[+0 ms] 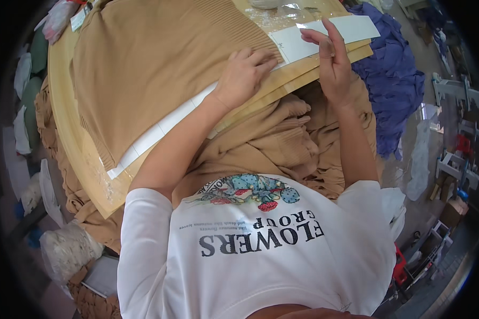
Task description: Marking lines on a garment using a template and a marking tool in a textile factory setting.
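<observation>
A tan knitted garment piece (159, 58) with ribbed ends lies spread on the wooden table. Beneath its near edge runs a white pattern board (324, 37) with thin lines, showing along the side and past the rib at the right. My left hand (245, 74) is on the corner of the ribbed edge, its fingers bent and closed on the knit; the fingertips are partly hidden. Raised above the table's right edge, near the bare end of the board, my right hand (332, 66) is open and holds nothing, its fingers apart.
The layered wooden tabletop (64, 114) has an edge close to my body. Tan knitwear (266, 138) is heaped below it, and purple knitwear (388, 74) hangs at the right. Clear plastic (292, 10) lies at the far edge. Bagged goods (72, 247) and metal frames (457, 95) stand around.
</observation>
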`<state>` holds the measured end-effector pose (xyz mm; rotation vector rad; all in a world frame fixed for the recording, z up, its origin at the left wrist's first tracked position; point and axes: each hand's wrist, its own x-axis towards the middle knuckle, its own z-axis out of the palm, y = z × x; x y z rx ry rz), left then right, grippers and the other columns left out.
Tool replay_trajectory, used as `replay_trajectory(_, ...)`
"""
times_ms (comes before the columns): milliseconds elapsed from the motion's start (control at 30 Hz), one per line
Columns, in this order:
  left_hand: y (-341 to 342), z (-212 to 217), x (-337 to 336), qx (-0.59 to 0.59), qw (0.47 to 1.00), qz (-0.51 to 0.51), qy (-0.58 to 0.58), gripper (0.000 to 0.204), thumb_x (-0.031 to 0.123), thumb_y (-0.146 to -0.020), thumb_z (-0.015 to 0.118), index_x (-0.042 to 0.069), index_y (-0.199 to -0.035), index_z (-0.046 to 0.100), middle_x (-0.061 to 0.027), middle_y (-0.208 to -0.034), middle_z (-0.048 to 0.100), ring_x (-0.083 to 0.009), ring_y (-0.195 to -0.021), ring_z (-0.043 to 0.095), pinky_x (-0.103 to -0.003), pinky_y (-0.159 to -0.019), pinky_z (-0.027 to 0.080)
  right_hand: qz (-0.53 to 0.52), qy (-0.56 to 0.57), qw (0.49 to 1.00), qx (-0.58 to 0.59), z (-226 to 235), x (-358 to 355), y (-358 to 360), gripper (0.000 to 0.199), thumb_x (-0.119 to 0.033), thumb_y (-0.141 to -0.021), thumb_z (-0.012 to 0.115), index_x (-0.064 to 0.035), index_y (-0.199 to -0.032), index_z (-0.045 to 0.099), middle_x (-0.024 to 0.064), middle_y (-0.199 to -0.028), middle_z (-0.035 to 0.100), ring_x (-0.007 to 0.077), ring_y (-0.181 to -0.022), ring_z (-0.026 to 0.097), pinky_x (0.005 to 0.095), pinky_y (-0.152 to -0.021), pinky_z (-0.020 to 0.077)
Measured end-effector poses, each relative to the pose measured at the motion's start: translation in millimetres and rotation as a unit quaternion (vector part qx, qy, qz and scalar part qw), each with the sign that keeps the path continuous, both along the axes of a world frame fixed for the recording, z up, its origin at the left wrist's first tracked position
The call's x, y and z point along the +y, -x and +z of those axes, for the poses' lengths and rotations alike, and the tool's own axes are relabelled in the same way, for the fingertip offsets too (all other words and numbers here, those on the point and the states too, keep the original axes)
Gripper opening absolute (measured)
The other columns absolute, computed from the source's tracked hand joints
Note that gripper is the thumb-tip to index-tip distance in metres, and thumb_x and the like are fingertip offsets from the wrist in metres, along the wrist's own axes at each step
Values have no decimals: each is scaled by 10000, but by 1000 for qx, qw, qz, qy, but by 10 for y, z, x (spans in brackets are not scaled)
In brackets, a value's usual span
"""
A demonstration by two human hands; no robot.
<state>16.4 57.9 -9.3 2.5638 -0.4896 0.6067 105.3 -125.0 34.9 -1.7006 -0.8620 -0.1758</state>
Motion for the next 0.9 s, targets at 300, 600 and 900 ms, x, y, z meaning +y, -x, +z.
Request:
replay_trajectory(300,-101,0,-37,-6,998,28,-58,423,46,-672,568,129,-1084,617,24,-1152,570,-210,-821,484,-323,-736,406,-32,-33,998,35,92,60,-180,268,-175,-958,459,-8,-1139,566,47,-922,612,98,-797,573,218,-751,464)
replay_trajectory(600,82,49,-532,2,972,149,-184,444,273,-780,562,-45,-1090,553,-172,-1184,501,-300,-1104,428,-580,-933,279,-19,-2,1000,-8,218,688,-1132,186,-163,-884,562,-15,-980,620,51,-808,641,104,-672,575,242,-651,454)
replay_trajectory(900,175,65,-622,89,976,161,-116,655,427,-811,536,-62,-1236,440,-207,-1325,374,-389,-1235,312,-610,-971,245,-36,266,960,-76,529,1081,-1472,196,-166,-823,615,27,-838,645,37,-677,606,95,-608,544,268,-570,442)
